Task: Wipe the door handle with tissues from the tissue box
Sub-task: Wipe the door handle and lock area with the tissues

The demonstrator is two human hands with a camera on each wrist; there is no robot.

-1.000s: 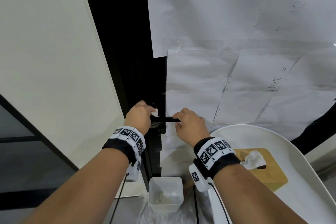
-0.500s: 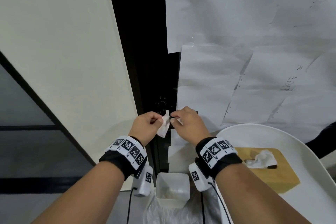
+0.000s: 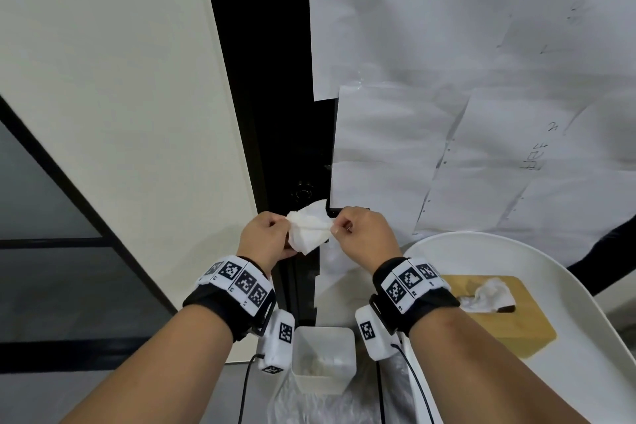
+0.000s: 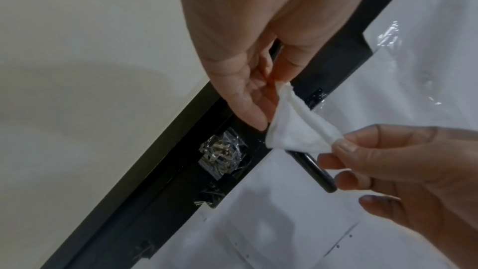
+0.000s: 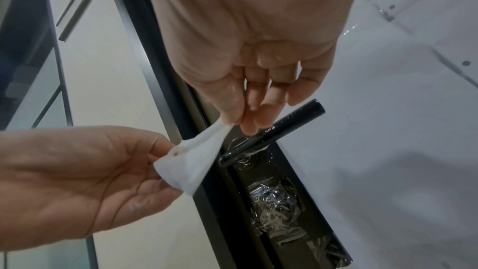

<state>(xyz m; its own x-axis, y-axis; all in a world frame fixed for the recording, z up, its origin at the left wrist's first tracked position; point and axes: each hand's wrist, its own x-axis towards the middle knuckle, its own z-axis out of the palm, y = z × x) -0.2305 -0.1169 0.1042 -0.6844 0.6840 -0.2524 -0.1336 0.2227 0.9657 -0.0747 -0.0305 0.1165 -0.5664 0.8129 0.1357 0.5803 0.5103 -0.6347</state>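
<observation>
A crumpled white tissue [image 3: 308, 229] is stretched between both hands just in front of the black door handle [image 5: 279, 130]. My left hand [image 3: 287, 221] pinches its left corner and my right hand [image 3: 335, 225] pinches the right corner. In the left wrist view the tissue [image 4: 297, 130] hangs from the left hand [image 4: 278, 84] above the handle [image 4: 313, 169]. The right wrist view shows the right hand [image 5: 232, 124] pinching the tissue [image 5: 194, 161] without touching the handle. The wooden tissue box [image 3: 499, 323] lies at the lower right with a tissue sticking out.
The tissue box sits on a white curved seat [image 3: 585, 303]. A small white bin [image 3: 323, 358] with used tissues stands below the hands. White paper sheets [image 3: 481, 113] cover the door. A cream wall [image 3: 120, 96] lies to the left of the black frame.
The left hand has lifted the tissue off the handle, and the right hand has let go of the handle's end and taken the tissue's other corner. The tissue is now spread between both.
</observation>
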